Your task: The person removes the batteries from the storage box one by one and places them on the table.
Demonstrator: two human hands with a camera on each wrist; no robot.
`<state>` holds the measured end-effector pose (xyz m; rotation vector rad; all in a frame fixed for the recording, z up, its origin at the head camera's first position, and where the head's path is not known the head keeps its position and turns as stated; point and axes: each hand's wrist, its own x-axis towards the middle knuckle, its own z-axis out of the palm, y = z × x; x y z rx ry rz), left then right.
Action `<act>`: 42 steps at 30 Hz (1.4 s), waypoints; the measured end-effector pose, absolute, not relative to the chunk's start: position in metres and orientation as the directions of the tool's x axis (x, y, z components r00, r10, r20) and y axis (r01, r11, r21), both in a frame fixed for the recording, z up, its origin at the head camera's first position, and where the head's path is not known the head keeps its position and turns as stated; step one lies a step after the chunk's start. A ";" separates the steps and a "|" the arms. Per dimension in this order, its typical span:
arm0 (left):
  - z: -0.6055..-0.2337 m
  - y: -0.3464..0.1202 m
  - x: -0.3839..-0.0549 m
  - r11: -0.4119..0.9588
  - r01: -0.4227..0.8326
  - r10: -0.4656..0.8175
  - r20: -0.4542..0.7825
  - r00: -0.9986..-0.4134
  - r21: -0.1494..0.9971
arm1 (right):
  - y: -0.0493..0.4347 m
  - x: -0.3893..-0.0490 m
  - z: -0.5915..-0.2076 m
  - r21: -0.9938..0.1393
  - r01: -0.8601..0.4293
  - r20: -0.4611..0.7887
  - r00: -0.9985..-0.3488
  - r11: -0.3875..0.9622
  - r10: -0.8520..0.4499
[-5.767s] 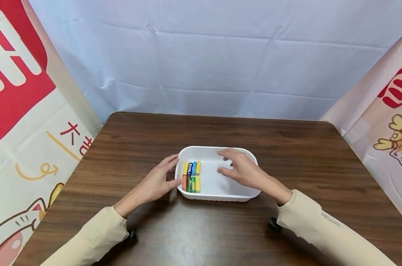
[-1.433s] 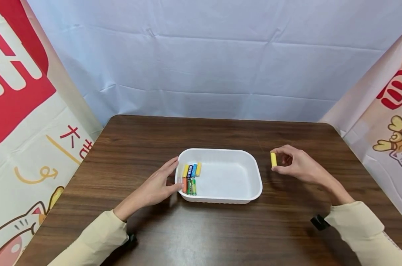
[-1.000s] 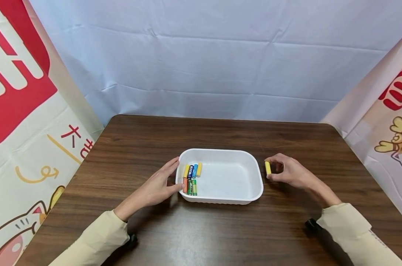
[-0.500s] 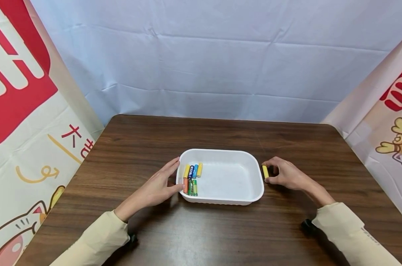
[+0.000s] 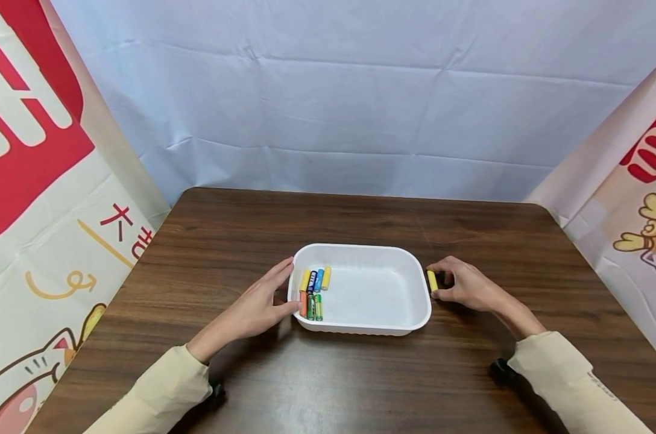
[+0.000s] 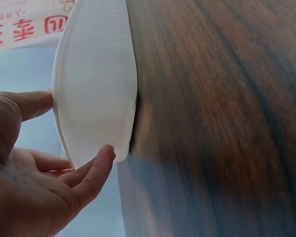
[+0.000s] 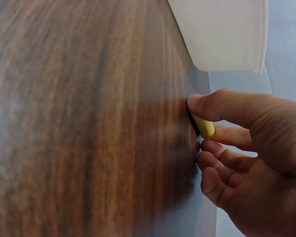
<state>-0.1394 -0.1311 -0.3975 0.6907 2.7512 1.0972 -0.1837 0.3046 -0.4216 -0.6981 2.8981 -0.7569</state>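
Note:
A white plastic tray [image 5: 374, 322] stands on the table. My left hand [image 5: 257, 304] holds its left end, thumb over the rim and fingers spread along the outer wall. In the left wrist view, the left hand's fingertips rest against the tray's side. Just right of the tray, my right hand [image 5: 463, 284] pinches a yellow battery [image 5: 432, 281] between thumb and fingers, low at the tabletop. At the tray's left end lie batteries in two rows: the back row ends in a yellow battery [image 5: 325, 278], the front row in a light green battery [image 5: 319, 307].
The brown wooden table [image 5: 328, 380] runs to a rounded back edge, behind which a pale cloth [image 5: 333, 108] hangs. Printed banners [image 5: 40, 241] flank it left and right. A red-orange battery [image 5: 303, 304] lies close to the left thumb.
The yellow battery from the end of the front row was taken out of the tray. My right hand then brought it left and down beside the tray's right wall. The left hand stays put.

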 end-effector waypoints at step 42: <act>-0.398 -0.130 -0.138 0.628 0.333 0.431 0.041 -0.901 0.704 | 0.305 -0.179 -0.423 -0.485 -0.407 0.087 -0.903 0.774 -0.421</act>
